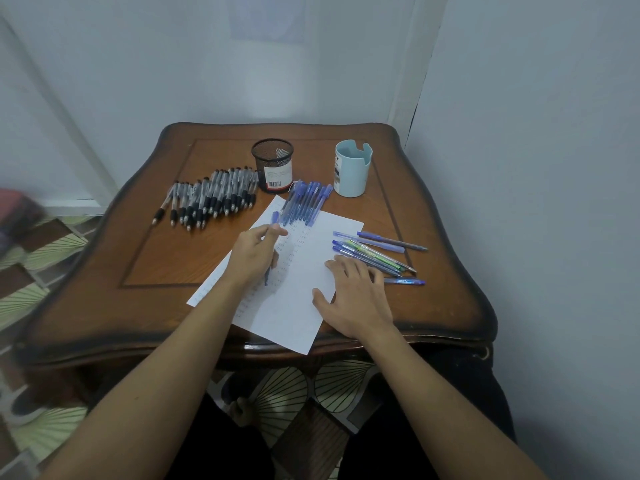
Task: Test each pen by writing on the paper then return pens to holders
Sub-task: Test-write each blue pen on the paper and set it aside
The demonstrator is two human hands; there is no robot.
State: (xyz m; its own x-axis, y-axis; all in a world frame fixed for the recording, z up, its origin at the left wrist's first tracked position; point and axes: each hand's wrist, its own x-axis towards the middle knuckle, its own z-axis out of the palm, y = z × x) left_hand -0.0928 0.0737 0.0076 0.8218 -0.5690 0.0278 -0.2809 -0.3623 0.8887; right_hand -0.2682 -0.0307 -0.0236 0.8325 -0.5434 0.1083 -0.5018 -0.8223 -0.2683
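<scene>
A brown wooden table (104, 306) with a dark wavy rim stands on patterned floor tiles (45, 244) against pale walls (519, 98).

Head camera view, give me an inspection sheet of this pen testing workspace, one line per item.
Surface: wooden table, paper at the front middle.
Job's things: black-grip pens left; blue pens on the paper's top edge; mixed pens right; mesh holder and blue holder look empty.
Clutter: nothing seen.
Grippers: left hand holds a blue pen; right hand flat on the paper.
Cables: nothing seen.
Surroundings: pale walls, patterned floor.
</scene>
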